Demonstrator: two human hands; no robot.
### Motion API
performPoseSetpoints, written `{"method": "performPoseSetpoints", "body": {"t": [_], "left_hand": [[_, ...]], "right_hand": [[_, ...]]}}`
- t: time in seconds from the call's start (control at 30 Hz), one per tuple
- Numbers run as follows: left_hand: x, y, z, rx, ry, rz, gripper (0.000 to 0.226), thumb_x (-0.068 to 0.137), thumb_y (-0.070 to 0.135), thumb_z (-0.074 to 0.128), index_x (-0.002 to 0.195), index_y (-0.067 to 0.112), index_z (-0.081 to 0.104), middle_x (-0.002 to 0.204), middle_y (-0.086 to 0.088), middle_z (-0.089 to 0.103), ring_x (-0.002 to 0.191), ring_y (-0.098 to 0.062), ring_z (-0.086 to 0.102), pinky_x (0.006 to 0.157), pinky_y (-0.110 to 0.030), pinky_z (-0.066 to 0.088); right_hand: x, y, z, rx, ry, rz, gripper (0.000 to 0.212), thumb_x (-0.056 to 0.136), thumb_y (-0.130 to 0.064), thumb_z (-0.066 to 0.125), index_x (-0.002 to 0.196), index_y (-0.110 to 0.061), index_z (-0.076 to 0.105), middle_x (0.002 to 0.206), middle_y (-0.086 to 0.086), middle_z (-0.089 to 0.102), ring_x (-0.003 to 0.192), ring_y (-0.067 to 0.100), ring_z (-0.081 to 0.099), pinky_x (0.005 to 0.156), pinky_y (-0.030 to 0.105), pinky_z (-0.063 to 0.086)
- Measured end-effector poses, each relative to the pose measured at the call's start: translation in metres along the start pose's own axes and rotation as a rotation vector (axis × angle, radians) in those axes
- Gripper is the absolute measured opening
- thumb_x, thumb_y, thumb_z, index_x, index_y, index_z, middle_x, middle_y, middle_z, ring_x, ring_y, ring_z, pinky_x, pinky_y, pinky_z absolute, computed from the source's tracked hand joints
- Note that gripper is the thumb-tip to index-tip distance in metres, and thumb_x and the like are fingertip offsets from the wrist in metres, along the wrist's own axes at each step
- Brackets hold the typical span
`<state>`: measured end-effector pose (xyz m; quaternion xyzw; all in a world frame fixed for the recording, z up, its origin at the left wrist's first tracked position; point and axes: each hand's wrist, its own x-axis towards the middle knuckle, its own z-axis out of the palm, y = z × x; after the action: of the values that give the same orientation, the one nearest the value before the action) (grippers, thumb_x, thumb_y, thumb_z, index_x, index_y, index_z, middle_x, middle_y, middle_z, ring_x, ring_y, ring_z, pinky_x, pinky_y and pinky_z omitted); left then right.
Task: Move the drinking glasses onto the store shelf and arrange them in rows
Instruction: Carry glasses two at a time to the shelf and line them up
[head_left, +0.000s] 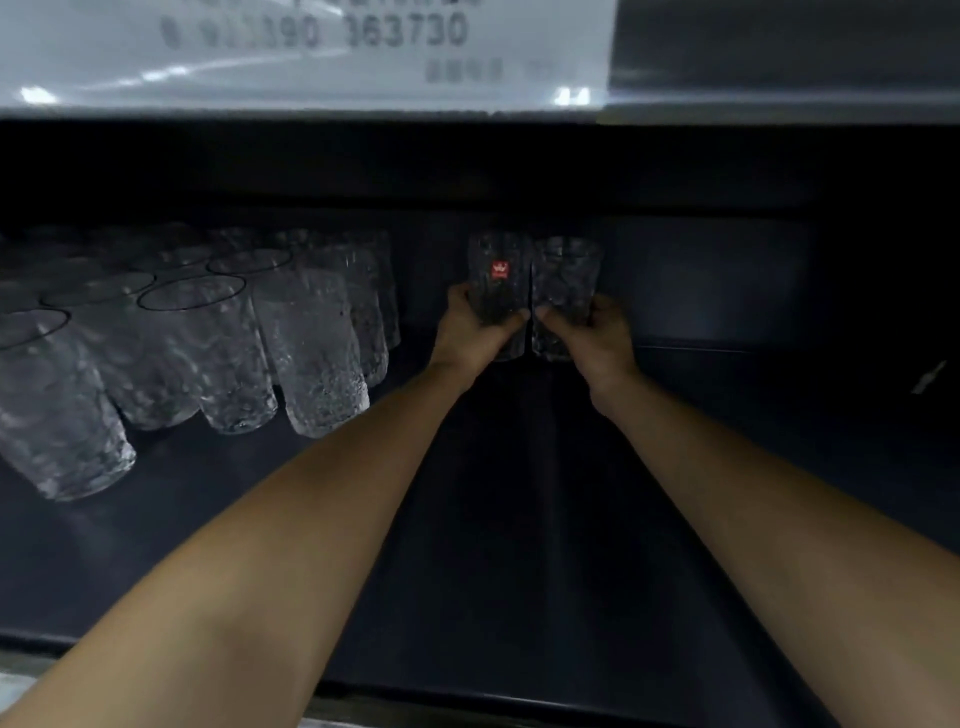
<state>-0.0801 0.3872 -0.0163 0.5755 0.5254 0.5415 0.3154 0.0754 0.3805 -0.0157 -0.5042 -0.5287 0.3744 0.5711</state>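
Observation:
Both arms reach deep into a dark store shelf (519, 519). My left hand (470, 332) grips a textured drinking glass with a red sticker (497, 270). My right hand (592, 332) grips a second textured drinking glass (566, 275) right beside it; the two glasses touch or nearly touch. Both stand upright near the back of the shelf, their bases hidden in shadow. To the left, several clear textured glasses (306, 343) stand in rows on the same shelf.
The shelf above has a pale front strip with a blurred price label (311, 36) close to my head. The dark shelf floor stretches to the right of the held glasses (779, 415). The shelf's front lip (467, 699) runs along the bottom.

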Motion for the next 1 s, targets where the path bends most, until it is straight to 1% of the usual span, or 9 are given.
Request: {"method": "performPoseSetpoints", "body": {"t": [0.07, 0.17, 0.3, 0.47, 0.6, 0.73, 0.83, 0.9, 1.0], "left_hand": [[0.003, -0.001, 0.0, -0.014, -0.009, -0.004, 0.077, 0.077, 0.036, 0.082, 0.136, 0.013, 0.038, 0.124, 0.002, 0.06, 0.11, -0.011, 0.061, 0.099, -0.028, 0.051], [0.006, -0.004, 0.001, 0.006, -0.009, 0.027, 0.075, 0.068, 0.047, 0.086, 0.124, 0.016, 0.049, 0.115, 0.008, 0.064, 0.102, -0.003, 0.063, 0.091, -0.022, 0.053], [0.0, -0.004, -0.001, 0.01, -0.007, 0.029, 0.077, 0.066, 0.045, 0.086, 0.129, 0.017, 0.051, 0.117, 0.007, 0.065, 0.104, -0.004, 0.063, 0.087, -0.018, 0.052], [-0.011, -0.002, -0.004, -0.015, 0.005, -0.009, 0.078, 0.07, 0.035, 0.085, 0.132, 0.013, 0.043, 0.117, 0.002, 0.064, 0.105, -0.01, 0.063, 0.091, -0.023, 0.051], [-0.031, 0.003, -0.012, -0.012, -0.003, -0.027, 0.079, 0.07, 0.037, 0.085, 0.131, 0.014, 0.042, 0.115, 0.003, 0.063, 0.103, -0.009, 0.063, 0.085, -0.02, 0.05], [-0.066, 0.011, -0.023, 0.008, 0.007, -0.033, 0.082, 0.058, 0.051, 0.082, 0.124, 0.017, 0.049, 0.11, 0.005, 0.067, 0.1, -0.007, 0.066, 0.089, -0.025, 0.055], [-0.098, 0.019, -0.034, 0.016, 0.0, -0.043, 0.074, 0.065, 0.043, 0.085, 0.123, 0.017, 0.046, 0.11, 0.007, 0.065, 0.099, -0.004, 0.063, 0.085, -0.016, 0.051], [-0.118, 0.023, -0.04, 0.033, -0.012, -0.039, 0.073, 0.066, 0.044, 0.085, 0.122, 0.016, 0.048, 0.109, 0.008, 0.065, 0.099, -0.004, 0.063, 0.082, -0.014, 0.05], [-0.146, 0.031, -0.051, 0.04, -0.074, -0.059, 0.077, 0.063, 0.048, 0.085, 0.124, 0.016, 0.051, 0.112, 0.006, 0.067, 0.103, -0.006, 0.065, 0.091, -0.025, 0.054]], "right_hand": [[-0.001, 0.001, -0.001, 0.011, 0.0, 0.003, 0.077, 0.065, -0.05, 0.083, 0.13, -0.018, 0.056, 0.116, -0.006, 0.069, 0.102, 0.008, 0.067, 0.092, 0.03, 0.056], [-0.005, 0.0, -0.002, 0.026, 0.009, 0.004, 0.066, 0.072, -0.04, 0.082, 0.129, -0.018, 0.056, 0.114, -0.006, 0.068, 0.102, 0.008, 0.066, 0.092, 0.03, 0.055], [-0.011, -0.001, -0.006, 0.041, 0.012, 0.03, 0.051, 0.078, -0.032, 0.081, 0.123, -0.019, 0.061, 0.109, -0.007, 0.069, 0.099, 0.006, 0.066, 0.089, 0.026, 0.055], [-0.024, -0.005, -0.009, 0.031, 0.037, 0.034, 0.061, 0.075, -0.032, 0.082, 0.126, -0.02, 0.051, 0.107, -0.009, 0.065, 0.096, 0.004, 0.064, 0.083, 0.023, 0.054], [-0.045, -0.013, -0.017, 0.027, 0.028, 0.057, 0.073, 0.065, -0.036, 0.08, 0.127, -0.014, 0.049, 0.107, -0.001, 0.067, 0.099, 0.013, 0.066, 0.08, 0.025, 0.055], [-0.081, -0.022, -0.029, -0.009, -0.018, 0.063, 0.052, 0.083, -0.019, 0.072, 0.12, -0.024, 0.037, 0.103, -0.009, 0.058, 0.091, 0.001, 0.057, 0.068, 0.013, 0.046], [-0.11, -0.03, -0.037, -0.047, -0.079, 0.058, 0.038, 0.086, -0.014, 0.068, 0.115, -0.024, 0.047, 0.097, -0.005, 0.059, 0.082, 0.002, 0.057, 0.058, 0.008, 0.047], [-0.128, -0.034, -0.041, -0.054, -0.115, 0.068, 0.034, 0.083, -0.018, 0.071, 0.113, -0.023, 0.055, 0.098, -0.004, 0.064, 0.087, 0.006, 0.062, 0.064, 0.012, 0.051], [-0.152, -0.039, -0.047, -0.016, -0.163, 0.102, 0.047, 0.079, -0.023, 0.076, 0.122, -0.025, 0.056, 0.109, -0.003, 0.068, 0.1, 0.01, 0.065, 0.079, 0.024, 0.051]]}}
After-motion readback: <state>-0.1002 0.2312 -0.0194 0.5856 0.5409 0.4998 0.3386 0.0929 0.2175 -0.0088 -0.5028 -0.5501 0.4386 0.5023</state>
